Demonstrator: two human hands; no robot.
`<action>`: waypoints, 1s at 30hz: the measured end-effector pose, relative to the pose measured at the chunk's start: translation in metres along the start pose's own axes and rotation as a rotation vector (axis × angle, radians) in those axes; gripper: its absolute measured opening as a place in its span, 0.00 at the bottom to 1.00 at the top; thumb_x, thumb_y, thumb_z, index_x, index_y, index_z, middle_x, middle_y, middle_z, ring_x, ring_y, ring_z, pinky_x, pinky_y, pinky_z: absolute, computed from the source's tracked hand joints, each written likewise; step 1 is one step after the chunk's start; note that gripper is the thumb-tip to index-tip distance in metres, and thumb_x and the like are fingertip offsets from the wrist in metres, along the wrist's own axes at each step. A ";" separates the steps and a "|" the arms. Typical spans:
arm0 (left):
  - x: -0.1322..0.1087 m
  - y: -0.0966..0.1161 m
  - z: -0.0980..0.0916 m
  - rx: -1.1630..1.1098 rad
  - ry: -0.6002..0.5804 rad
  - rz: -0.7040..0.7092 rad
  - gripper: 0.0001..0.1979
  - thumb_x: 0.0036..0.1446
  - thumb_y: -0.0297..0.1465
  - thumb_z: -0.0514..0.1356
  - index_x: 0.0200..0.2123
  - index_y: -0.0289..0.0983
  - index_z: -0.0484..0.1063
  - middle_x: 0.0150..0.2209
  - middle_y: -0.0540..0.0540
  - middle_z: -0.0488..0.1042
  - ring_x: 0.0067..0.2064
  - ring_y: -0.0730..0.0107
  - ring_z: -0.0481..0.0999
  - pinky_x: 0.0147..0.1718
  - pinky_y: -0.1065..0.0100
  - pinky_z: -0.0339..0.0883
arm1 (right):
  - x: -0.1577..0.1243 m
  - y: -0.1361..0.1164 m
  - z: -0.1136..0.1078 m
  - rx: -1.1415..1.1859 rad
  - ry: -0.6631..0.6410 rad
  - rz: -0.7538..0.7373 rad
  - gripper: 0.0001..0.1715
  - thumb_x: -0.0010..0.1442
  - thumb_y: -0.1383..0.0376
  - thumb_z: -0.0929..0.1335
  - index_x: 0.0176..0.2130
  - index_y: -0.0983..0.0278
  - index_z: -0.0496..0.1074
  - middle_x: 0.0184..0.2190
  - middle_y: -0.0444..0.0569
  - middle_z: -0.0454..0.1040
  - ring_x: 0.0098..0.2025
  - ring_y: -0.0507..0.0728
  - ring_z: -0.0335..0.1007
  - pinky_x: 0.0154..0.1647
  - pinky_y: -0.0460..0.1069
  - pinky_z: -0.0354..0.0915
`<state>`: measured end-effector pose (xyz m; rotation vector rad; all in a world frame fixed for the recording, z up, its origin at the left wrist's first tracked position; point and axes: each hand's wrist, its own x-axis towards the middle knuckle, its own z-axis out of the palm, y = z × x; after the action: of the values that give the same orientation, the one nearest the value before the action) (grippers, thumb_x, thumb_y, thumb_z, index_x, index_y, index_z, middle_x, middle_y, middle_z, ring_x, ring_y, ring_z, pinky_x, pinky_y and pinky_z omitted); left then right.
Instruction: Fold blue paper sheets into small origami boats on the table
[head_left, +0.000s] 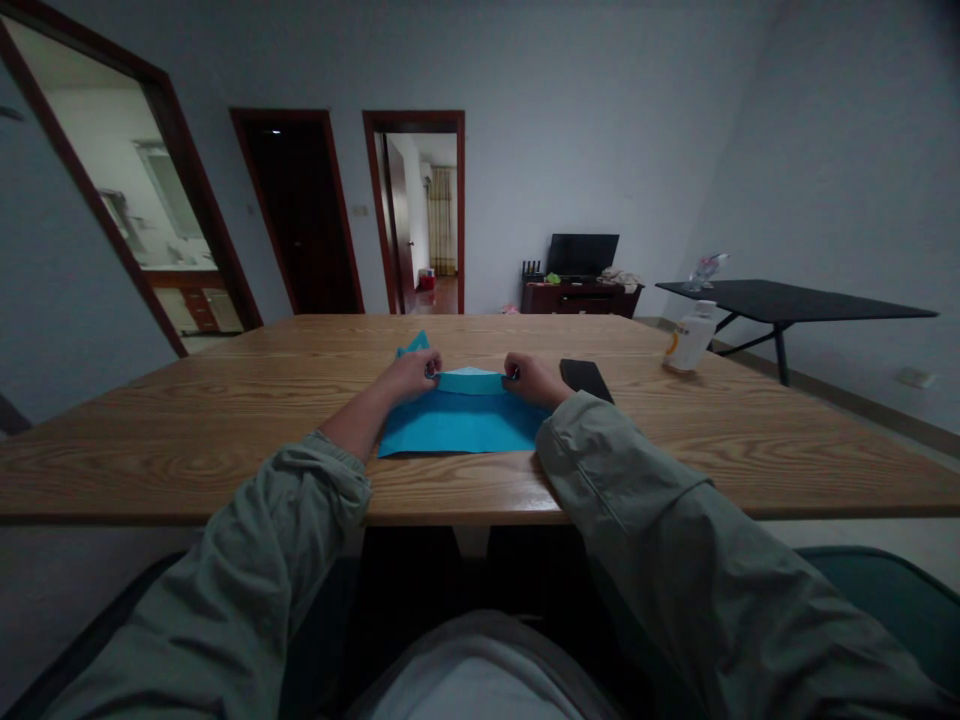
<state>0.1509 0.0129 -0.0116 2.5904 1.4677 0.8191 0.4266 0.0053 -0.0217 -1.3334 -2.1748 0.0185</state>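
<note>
**Head view**
Left hand [411, 376]: fingers pinch the left end of the fold.
Right hand [532, 380]: fingers pinch its right end.
Folded blue paper [461, 425]: lies flat on the wooden table [150, 470], between the hands.
Nearby: black phone [585, 378], just beside the right hand.

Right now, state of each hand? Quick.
Left hand: closed, pinching the left end of the folded blue paper.
Right hand: closed, pinching its right end.

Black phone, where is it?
In the head view, the black phone lies on the table, beside the right hand, left of the white bottle.
</note>
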 end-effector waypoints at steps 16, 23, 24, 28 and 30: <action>-0.001 -0.001 -0.007 0.022 0.192 -0.058 0.06 0.51 0.34 0.62 0.28 0.39 0.69 0.26 0.49 0.70 0.29 0.68 0.68 0.28 0.68 0.57 | -0.001 -0.003 -0.006 -0.078 0.036 0.098 0.03 0.52 0.67 0.67 0.27 0.64 0.67 0.23 0.42 0.66 0.27 0.51 0.57 0.26 0.46 0.47; -0.002 0.000 -0.015 0.018 0.358 -0.110 0.10 0.50 0.36 0.64 0.27 0.39 0.67 0.30 0.47 0.72 0.33 0.67 0.71 0.33 0.68 0.61 | 0.001 -0.001 -0.008 -0.066 0.149 0.174 0.09 0.52 0.65 0.69 0.24 0.63 0.65 0.22 0.42 0.64 0.27 0.51 0.57 0.27 0.46 0.47; -0.002 0.000 -0.015 0.012 0.378 -0.116 0.10 0.50 0.36 0.64 0.27 0.39 0.66 0.30 0.47 0.72 0.33 0.67 0.71 0.33 0.68 0.61 | 0.001 0.000 -0.009 -0.066 0.166 0.183 0.10 0.52 0.64 0.69 0.24 0.63 0.65 0.22 0.42 0.65 0.27 0.51 0.57 0.27 0.46 0.47; -0.002 0.000 -0.016 -0.038 0.447 -0.153 0.10 0.52 0.37 0.62 0.26 0.38 0.66 0.30 0.47 0.72 0.33 0.67 0.72 0.33 0.68 0.62 | 0.002 0.004 -0.008 -0.074 0.216 0.195 0.11 0.54 0.63 0.67 0.23 0.63 0.65 0.22 0.43 0.65 0.26 0.52 0.56 0.27 0.47 0.45; -0.002 -0.001 -0.015 -0.074 0.456 -0.170 0.11 0.53 0.39 0.61 0.27 0.38 0.67 0.31 0.47 0.73 0.33 0.67 0.72 0.34 0.68 0.63 | 0.003 0.005 -0.007 -0.074 0.233 0.202 0.12 0.55 0.63 0.66 0.23 0.63 0.64 0.21 0.44 0.65 0.26 0.52 0.55 0.27 0.47 0.45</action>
<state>0.1425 0.0086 0.0001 2.2795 1.6876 1.4764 0.4336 0.0082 -0.0160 -1.5119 -1.8580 -0.1334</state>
